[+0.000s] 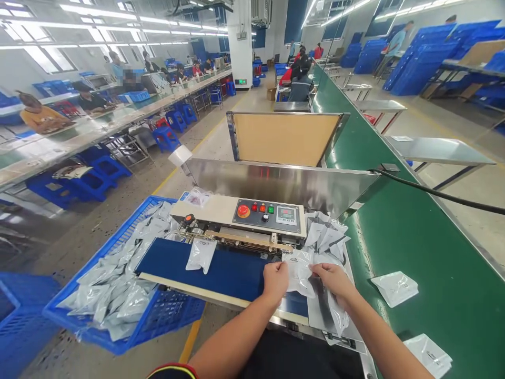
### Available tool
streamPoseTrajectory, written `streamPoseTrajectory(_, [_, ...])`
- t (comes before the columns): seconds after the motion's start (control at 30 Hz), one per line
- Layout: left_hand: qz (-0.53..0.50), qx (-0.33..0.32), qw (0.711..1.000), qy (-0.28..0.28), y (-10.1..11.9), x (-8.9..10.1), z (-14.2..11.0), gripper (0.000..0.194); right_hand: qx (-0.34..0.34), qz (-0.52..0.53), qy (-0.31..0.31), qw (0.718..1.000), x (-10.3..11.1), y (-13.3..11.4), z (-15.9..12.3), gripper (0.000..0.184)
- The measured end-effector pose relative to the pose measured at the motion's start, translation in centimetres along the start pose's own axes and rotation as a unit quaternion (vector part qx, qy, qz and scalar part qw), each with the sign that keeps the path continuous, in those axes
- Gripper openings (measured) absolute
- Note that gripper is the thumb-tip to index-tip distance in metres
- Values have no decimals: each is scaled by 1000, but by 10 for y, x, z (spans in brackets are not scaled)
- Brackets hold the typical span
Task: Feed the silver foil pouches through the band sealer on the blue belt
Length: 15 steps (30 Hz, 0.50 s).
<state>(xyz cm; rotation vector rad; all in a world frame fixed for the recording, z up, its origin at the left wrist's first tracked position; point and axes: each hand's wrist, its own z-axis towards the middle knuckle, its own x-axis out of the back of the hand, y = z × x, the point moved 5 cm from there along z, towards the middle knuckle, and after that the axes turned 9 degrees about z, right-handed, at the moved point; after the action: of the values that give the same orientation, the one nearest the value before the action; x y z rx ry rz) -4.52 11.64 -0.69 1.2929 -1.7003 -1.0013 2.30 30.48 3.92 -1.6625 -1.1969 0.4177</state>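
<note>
Two bare hands (300, 279) — pinching one translucent foil pouch (299, 272) — a slack grip could drop it onto the navy sealer belt (205, 268).

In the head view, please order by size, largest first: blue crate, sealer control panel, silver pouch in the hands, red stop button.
Blue plastic crate, sealer control panel, silver pouch, red stop button. Crate and pouch sit nearer the camera, so sizes are unsure.

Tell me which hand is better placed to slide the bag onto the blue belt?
Probably the left hand: it grips the plastic bag on the side nearest the blue conveyor belt, while the right hand sits farther away.
</note>
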Motion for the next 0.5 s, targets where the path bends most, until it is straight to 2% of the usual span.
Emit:
streamPoseTrajectory(0.07, [-13,7,1000,9,-2,16,4,60,-26,9,-30,999,-8,-5,-1,52])
streamPoseTrajectory(0.13, [-32,-3,999,29,-2,39,3,56,-30,25,-25,999,-9,-11,-8,56])
streamPoseTrajectory(0.23, [-13,-85,988,132,6,78,-21,50,-9,62,2,998,-7,-22,-28,62])
streamPoseTrajectory(0.27, [9,-120,981,149,11,85,-33,50,-3,77,8,997,-9,-25,-35,63])
streamPoseTrajectory(0.3, [33,-151,979,132,16,85,-45,49,-1,93,8,996,-13,-28,-42,64])
streamPoseTrajectory(0.33, [56,-176,980,80,20,78,-57,49,-3,111,4,994,-19,-30,-49,66])
streamPoseTrajectory(0.4, [92,-204,972,-72,27,53,-74,44,-8,160,-11,987,-32,-35,-58,72])
streamPoseTrajectory(0.43, [101,-207,965,-126,30,41,-79,41,-6,196,-15,981,-37,-37,-60,78])
streamPoseTrajectory(0.47, [104,-204,962,-149,32,32,-80,39,2,235,-13,972,-39,-39,-61,83])
streamPoseTrajectory(0.5, [101,-195,965,-147,33,26,-77,41,15,269,-3,963,-38,-39,-60,86])
